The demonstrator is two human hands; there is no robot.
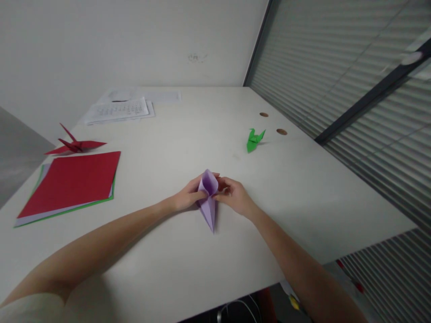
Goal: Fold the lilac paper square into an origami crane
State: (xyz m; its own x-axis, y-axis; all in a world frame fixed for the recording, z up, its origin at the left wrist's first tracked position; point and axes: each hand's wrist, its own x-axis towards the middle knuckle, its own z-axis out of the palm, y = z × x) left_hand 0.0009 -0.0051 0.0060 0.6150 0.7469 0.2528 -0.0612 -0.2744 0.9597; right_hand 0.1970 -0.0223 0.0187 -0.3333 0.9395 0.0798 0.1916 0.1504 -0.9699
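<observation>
A sheet of purple origami paper (208,211), folded into a narrow kite-like shape, is held between both hands just above the white table. Its lower end tapers to a point toward me, while the upper end bulges into a rounded opening. My left hand (189,194) grips its left edge, thumb in front and fingers behind. On the other side, my right hand (234,194) pinches the right edge near the opening, thumb and fingers bent. Some fingertips of both hands are hidden behind the paper.
A red paper crane (79,145) stands at left behind stacked red, purple and green sheets (76,181). A green paper crane (254,140) sits right of centre. Written papers (119,110) lie at the back left. Two round holes pierce the white table (188,130) near the window blinds (330,63).
</observation>
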